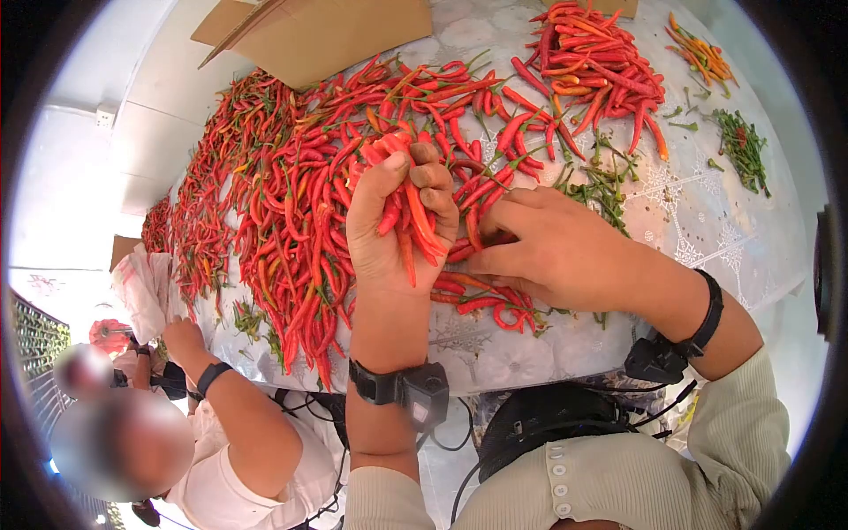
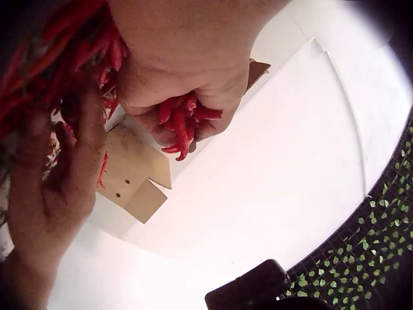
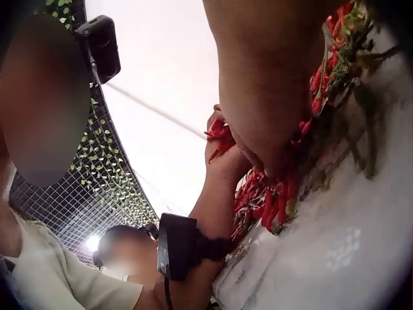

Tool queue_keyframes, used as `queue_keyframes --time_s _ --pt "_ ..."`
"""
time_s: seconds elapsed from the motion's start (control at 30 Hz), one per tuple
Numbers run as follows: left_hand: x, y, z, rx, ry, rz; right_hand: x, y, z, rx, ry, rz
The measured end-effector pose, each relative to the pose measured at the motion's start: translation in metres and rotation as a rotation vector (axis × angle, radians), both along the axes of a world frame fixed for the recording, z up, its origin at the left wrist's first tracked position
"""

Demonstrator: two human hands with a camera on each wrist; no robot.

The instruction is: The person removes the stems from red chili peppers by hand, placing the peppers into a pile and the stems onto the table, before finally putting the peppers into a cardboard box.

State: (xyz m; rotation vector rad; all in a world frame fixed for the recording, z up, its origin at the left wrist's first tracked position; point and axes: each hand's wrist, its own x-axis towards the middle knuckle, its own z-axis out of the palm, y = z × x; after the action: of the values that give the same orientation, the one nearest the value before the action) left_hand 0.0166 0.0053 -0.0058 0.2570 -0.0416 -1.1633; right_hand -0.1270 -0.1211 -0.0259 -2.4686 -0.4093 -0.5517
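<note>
My left hand [image 1: 373, 231] is raised over the pile with its palm up, the fingers and thumb curled round a bunch of red chili peppers [image 1: 415, 216]. In the left wrist view, the ends of the held chili peppers [image 2: 184, 123] stick out of the fist. Just to its right, my right hand [image 1: 552, 243] reaches down into the loose chili peppers [image 1: 305, 208], its fingers bent at the near right side of the pile. Its fingertips are mostly hidden, and I cannot tell whether they pinch a pepper. The right wrist view shows this hand [image 3: 264, 129] from behind, close to the peppers.
A neater heap of red chili peppers [image 1: 601, 66] lies at the back right. Green stems [image 1: 742, 150] and a few orange peppers [image 1: 702, 53] lie farther right. A cardboard box [image 1: 336, 40] stands behind the pile. Another person's hand [image 1: 184, 340] is at the table's left side.
</note>
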Motion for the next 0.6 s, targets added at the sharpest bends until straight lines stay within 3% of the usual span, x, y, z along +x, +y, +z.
queue_keyframes --time_s 0.13,0.23,0.37,0.5,0.6 --pt "-0.004 -0.002 0.001 0.023 -0.06 0.043 0.0 -0.008 -0.004 -0.003 -0.056 -0.064" --pt "-0.006 -0.003 0.001 0.008 -0.055 0.052 0.003 -0.008 0.001 0.174 -0.197 -0.26" --pt "-0.004 -0.002 0.0 0.061 -0.099 0.038 -0.001 -0.01 0.017 0.232 -0.353 -0.41" --pt "-0.01 -0.004 0.006 0.432 -0.453 0.121 -0.002 -0.01 0.02 0.214 -0.507 -0.409" --pt "-0.021 -0.014 0.006 0.475 -0.527 0.159 -0.001 -0.008 0.017 0.176 -0.518 -0.338"
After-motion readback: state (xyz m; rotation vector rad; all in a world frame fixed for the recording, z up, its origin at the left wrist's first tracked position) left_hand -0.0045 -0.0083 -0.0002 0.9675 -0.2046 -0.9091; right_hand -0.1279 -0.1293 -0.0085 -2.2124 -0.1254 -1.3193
